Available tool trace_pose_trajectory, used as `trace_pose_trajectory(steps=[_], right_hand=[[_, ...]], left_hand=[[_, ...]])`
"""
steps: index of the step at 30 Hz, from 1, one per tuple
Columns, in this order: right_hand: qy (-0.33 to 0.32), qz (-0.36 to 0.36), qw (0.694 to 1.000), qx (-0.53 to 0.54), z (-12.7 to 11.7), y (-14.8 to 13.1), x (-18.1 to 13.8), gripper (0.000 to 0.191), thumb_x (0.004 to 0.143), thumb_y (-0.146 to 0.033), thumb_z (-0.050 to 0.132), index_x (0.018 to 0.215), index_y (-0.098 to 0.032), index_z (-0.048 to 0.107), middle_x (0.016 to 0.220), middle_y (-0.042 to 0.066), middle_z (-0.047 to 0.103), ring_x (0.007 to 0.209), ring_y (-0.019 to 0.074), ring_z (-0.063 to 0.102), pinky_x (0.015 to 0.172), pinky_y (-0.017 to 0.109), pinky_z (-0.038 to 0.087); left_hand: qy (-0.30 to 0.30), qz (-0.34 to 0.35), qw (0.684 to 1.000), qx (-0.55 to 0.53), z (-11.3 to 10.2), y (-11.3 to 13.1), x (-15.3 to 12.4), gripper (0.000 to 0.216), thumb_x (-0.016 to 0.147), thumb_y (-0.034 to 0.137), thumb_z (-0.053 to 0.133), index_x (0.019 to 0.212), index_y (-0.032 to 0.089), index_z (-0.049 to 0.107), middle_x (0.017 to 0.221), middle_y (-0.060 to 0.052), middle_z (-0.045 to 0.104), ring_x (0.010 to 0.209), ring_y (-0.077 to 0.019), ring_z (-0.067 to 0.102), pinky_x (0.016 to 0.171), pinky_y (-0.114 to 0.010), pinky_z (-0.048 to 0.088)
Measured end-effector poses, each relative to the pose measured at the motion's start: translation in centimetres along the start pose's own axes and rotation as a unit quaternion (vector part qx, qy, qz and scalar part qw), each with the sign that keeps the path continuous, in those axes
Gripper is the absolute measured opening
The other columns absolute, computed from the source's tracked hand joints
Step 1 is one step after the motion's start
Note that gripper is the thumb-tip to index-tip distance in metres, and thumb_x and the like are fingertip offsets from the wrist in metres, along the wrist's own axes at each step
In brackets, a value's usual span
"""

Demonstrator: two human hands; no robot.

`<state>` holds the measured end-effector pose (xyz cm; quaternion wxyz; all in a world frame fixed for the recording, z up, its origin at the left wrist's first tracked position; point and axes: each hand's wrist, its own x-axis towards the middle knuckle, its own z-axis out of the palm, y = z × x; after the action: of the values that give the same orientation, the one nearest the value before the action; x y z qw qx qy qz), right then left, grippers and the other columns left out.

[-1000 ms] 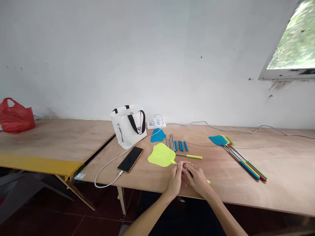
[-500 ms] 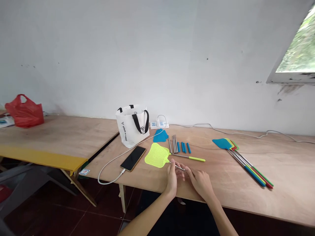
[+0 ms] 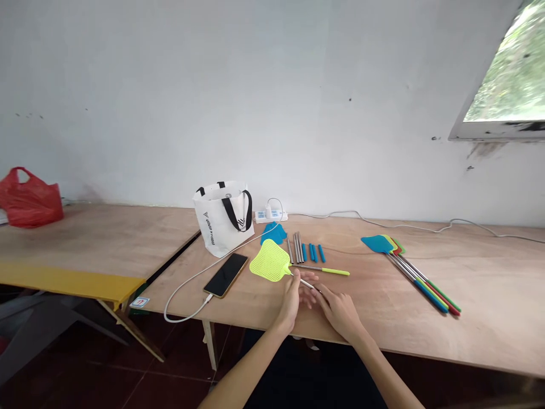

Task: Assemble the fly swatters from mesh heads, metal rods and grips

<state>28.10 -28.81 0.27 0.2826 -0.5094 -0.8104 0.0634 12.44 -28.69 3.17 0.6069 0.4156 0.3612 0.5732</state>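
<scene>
At the table's (image 3: 404, 346) near edge, the right hand (image 3: 338, 309) has its fingertips closed on the near end of a thin rod (image 3: 305, 282). The left hand (image 3: 293, 292) lies just beside it, fingers loosely fanned against the same rod; whether they clamp it I cannot tell. The rod belongs to the yellow swatter (image 3: 269, 261), whose long axis runs from the hands up and to the left, its mesh head held off the wood. The left hand is nearer the head. Left of it lies a phone (image 3: 225, 275). Behind are a yellow-gripped rod (image 3: 327, 270), bare rods (image 3: 296, 248), blue grips (image 3: 313, 253) and a bag (image 3: 221, 218). Finished swatters (image 3: 409, 267) lie well right.
</scene>
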Motion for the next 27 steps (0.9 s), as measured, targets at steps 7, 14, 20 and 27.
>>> trace_pose_trajectory(steps=[7,14,20,27], right_hand=[[0.113,-0.061,0.99,-0.066,-0.8,-0.2,0.1,0.041,0.109,-0.035,0.032,0.093,-0.025,0.068,0.082,0.003,0.074,0.077,0.0174,0.067,0.06,0.025,0.033],[0.167,-0.049,0.98,-0.1,-6.2,6.2,0.1,0.043,0.106,-0.045,0.038,0.088,-0.026,0.071,0.082,0.004,0.074,0.081,0.0184,0.065,0.08,0.031,0.041],[0.135,0.011,0.99,-0.024,-7.3,9.7,-0.4,0.05,0.103,-0.055,0.034,0.088,-0.026,0.072,0.086,0.008,0.076,0.084,0.0227,0.069,0.083,0.036,0.049],[0.045,0.03,0.995,0.087,-5.8,7.6,-0.3,0.048,0.099,-0.058,0.039,0.102,-0.027,0.075,0.092,0.007,0.078,0.084,0.0244,0.072,0.077,0.033,0.053]], left_hand=[[0.014,0.063,0.997,-0.033,-0.2,2.2,0.0,0.054,0.083,0.07,0.065,0.078,0.017,0.055,0.096,-0.012,0.074,0.047,-0.0093,0.057,0.04,-0.021,0.04],[0.09,0.185,0.977,-0.061,-4.4,8.5,0.9,0.05,0.086,0.061,0.069,0.073,0.02,0.045,0.073,0.0,0.063,0.049,-0.0079,0.049,0.044,-0.019,0.041],[0.068,0.21,0.973,-0.073,-4.6,8.9,0.5,0.045,0.09,0.057,0.066,0.073,0.02,0.047,0.071,0.001,0.06,0.053,-0.0091,0.049,0.046,-0.02,0.042],[0.085,0.232,0.969,-0.026,-3.3,7.8,0.8,0.046,0.093,0.061,0.058,0.079,0.017,0.062,0.087,-0.009,0.074,0.049,-0.0092,0.054,0.045,-0.021,0.042]])
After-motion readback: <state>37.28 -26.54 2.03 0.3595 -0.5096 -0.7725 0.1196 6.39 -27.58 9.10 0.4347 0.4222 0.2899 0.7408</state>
